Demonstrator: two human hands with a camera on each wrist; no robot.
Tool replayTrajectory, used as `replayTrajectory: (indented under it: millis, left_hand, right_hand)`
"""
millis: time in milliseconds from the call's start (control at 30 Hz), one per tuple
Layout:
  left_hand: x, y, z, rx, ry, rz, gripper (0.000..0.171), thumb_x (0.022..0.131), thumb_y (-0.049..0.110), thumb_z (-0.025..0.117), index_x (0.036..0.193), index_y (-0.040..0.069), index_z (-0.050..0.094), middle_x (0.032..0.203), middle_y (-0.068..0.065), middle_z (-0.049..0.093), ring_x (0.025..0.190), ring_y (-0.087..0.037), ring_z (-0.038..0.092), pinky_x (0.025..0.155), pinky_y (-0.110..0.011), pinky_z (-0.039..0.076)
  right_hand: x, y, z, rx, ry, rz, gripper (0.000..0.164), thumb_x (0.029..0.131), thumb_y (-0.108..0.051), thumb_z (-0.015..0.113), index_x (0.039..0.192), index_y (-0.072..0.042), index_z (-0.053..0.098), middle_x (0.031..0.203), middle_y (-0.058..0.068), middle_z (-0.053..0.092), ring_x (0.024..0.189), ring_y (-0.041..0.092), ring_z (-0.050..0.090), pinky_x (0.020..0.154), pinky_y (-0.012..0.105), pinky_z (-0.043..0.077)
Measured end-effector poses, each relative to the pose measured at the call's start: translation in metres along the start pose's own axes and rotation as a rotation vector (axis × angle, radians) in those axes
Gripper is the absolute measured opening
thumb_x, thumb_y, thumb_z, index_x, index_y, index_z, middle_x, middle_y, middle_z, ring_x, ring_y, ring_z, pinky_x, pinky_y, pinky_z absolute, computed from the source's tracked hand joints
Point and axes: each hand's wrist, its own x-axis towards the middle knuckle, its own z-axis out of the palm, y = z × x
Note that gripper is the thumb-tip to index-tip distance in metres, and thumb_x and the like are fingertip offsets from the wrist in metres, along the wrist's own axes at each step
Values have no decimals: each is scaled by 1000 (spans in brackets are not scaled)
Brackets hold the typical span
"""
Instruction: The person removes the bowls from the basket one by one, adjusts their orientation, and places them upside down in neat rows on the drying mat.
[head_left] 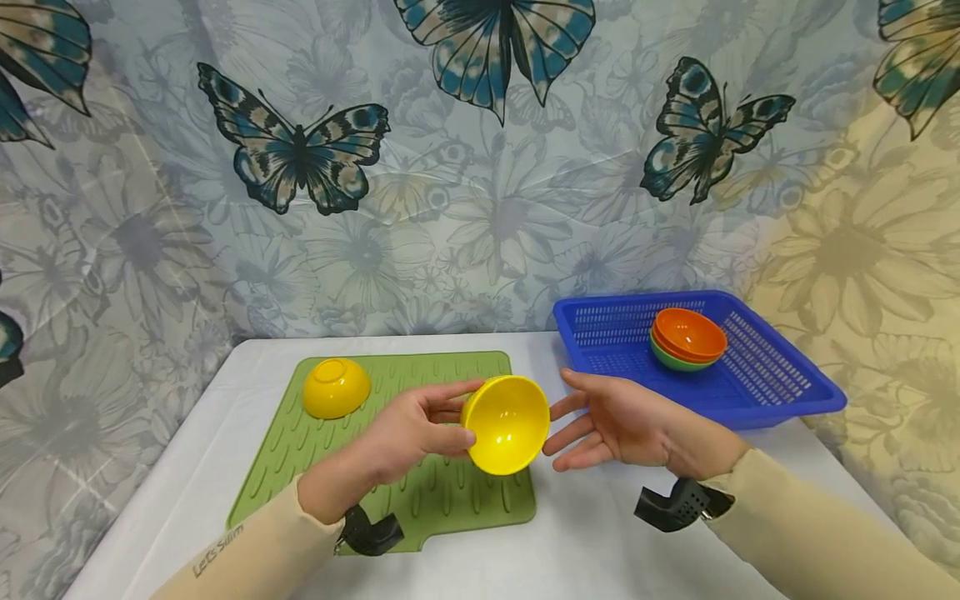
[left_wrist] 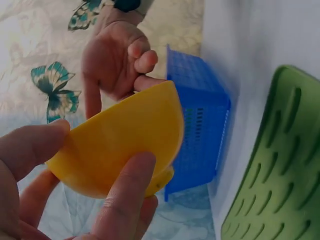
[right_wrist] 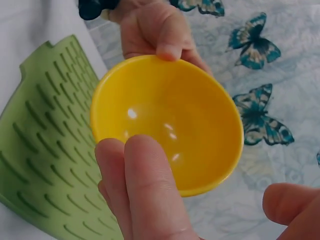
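My left hand (head_left: pixel 405 433) grips a yellow bowl (head_left: pixel 507 425) by its left side, thumb at the rim and fingers behind. The bowl is tipped so its glossy inside faces me, held up over the right part of the green ridged mat (head_left: pixel 480 504). In the left wrist view the bowl's outer wall (left_wrist: pixel 120 135) shows between the fingers. My right hand (head_left: pixel 622 417) is spread, palm turned toward the bowl, with its fingertips close to the bowl's right edge. A second yellow bowl (head_left: pixel 337 388) lies upside down at the mat's back left corner.
A blue perforated basket (head_left: pixel 600 354) stands at the back right of the white-covered table (head_left: pixel 600 533). In it sit stacked bowls, an orange bowl (head_left: pixel 693 332) on top and a green bowl (head_left: pixel 678 362) at the bottom. A butterfly-print cloth (head_left: pixel 465 250) hangs behind the table.
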Motion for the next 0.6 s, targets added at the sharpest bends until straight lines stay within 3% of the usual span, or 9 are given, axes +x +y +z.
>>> replayTrajectory:
  millis: [167, 300, 367, 433, 533, 600]
  left_hand:
    - [-4, 4, 9, 345, 28, 109, 59, 83, 7, 81, 136, 26, 64, 136, 0, 60, 127, -25, 51, 95, -41, 51]
    - [-8, 6, 16, 490, -27, 192, 57, 85, 1, 79, 135, 23, 66, 146, -6, 49, 125, -29, 54, 91, -35, 54]
    - [-10, 7, 19, 594, -74, 265, 56, 85, -1, 78, 134, 22, 66, 148, -10, 45, 122, -31, 56, 86, -32, 56]
    - [-11, 7, 20, 776, -110, 404, 56, 84, 0, 79, 133, 23, 67, 147, -12, 45, 122, -31, 55, 91, -32, 54]
    - [-12, 6, 22, 1041, -126, 668, 57, 79, 2, 83, 129, 26, 71, 142, -16, 49, 121, -32, 55, 97, -36, 50]
    - [-11, 5, 23, 1140, -130, 818, 57, 76, 1, 84, 126, 28, 72, 139, -19, 51, 121, -32, 55, 100, -36, 48]
  right_hand:
    - [4, 4, 1, 15, -4, 2, 85, 102, -57, 43, 138, 19, 32, 114, 36, 62, 94, 41, 70, 81, 42, 57]
    - [6, 5, 3, 14, 11, 7, 85, 102, -56, 45, 138, 20, 31, 117, 38, 60, 95, 40, 69, 81, 41, 57]
    - [6, 5, 3, 5, 21, 9, 85, 102, -56, 47, 138, 20, 32, 117, 37, 60, 96, 40, 69, 81, 40, 57]
    - [7, 5, 4, -8, 32, 13, 85, 101, -56, 49, 136, 20, 34, 116, 36, 61, 96, 40, 69, 81, 40, 57]
    - [9, 6, 5, -47, 43, 16, 83, 100, -55, 53, 133, 20, 40, 113, 33, 63, 96, 40, 69, 81, 41, 56]
    - [10, 7, 6, -73, 52, 16, 80, 99, -54, 55, 131, 19, 43, 112, 32, 64, 96, 40, 69, 81, 43, 56]
